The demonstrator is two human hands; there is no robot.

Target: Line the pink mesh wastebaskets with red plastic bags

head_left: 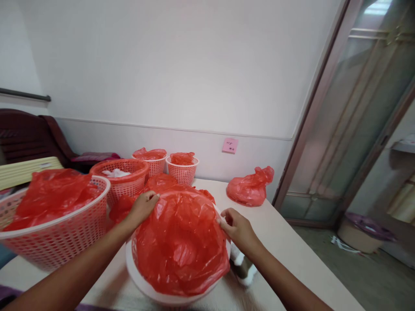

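Observation:
A round white basket (142, 283) stands on the table in front of me, lined with a red plastic bag (181, 242) that drapes over its rim. My left hand (142, 207) rests on the bag at the far left rim, fingers curled over the plastic. My right hand (235, 226) pinches the bag's edge at the right rim. Both hands grip the bag on opposite sides of the basket.
Several pink baskets lined with red bags stand to the left and behind: a large one (65, 233), one with white contents (123, 179), two small ones (183, 170). A tied red bag (249, 188) lies near the table's far edge. A glass door (353, 116) is on the right.

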